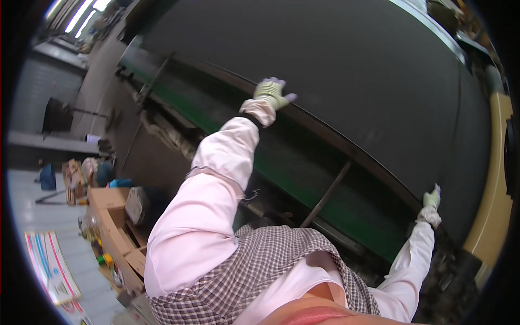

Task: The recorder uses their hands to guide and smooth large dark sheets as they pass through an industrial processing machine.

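Observation:
A wide, smooth black sheet [368, 81] stretches over a long green-framed machine [281, 168] in front of me. My left hand [272, 93], in a pale ribbed glove with mauve fingertips, rests on the sheet's near edge. Its fingers reach forward over the surface and the thumb points out to the right. Farther right, my right hand [431, 199] wears the same kind of glove and touches the near edge close to the sheet's right end. One finger or thumb stretches upward there; its other fingers are small and partly hidden.
A thick cream-yellow curved tube [494, 184] rises at the right. Metal rods [327, 192] slant below the sheet's edge. To the left stand an open cardboard box [116, 230], a black bucket-like container [57, 115] and a printed poster [53, 266] on the wall.

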Motion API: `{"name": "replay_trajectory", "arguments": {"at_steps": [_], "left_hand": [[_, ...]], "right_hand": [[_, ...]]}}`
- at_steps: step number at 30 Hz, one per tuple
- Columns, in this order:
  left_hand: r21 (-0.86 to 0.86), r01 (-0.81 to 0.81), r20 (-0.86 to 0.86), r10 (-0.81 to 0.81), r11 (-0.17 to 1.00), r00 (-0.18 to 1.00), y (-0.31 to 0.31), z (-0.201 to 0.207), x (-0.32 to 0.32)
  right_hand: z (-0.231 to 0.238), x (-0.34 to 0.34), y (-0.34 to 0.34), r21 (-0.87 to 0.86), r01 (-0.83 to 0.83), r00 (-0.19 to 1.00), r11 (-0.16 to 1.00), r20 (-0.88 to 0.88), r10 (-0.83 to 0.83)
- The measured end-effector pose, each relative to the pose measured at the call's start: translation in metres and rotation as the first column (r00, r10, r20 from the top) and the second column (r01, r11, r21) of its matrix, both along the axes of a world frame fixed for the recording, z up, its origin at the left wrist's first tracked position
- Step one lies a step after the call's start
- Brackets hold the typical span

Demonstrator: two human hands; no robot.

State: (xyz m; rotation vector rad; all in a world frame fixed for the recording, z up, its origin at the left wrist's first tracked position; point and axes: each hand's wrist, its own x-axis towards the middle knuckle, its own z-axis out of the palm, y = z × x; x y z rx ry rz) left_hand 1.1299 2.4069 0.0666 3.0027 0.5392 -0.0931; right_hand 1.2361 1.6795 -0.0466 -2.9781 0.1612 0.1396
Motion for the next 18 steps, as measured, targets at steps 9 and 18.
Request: {"name": "replay_trajectory", "arguments": {"at_steps": [9, 18], "left_hand": [[-0.059, 0.118, -0.137, -0.125, 0.991, 0.983, -0.090, 0.001, 0.000], [-0.170, 0.346, -0.113, -0.367, 0.923, 0.923, -0.231, -0.003, 0.008]], "right_hand": [[0.029, 0.021, -0.015, -0.355, 0.235, 0.920, 0.905, -0.218, -0.325], [0.053, -0.013, 0.179, 0.008, -0.522, 0.712, 0.853, 0.555, 0.431]]}}
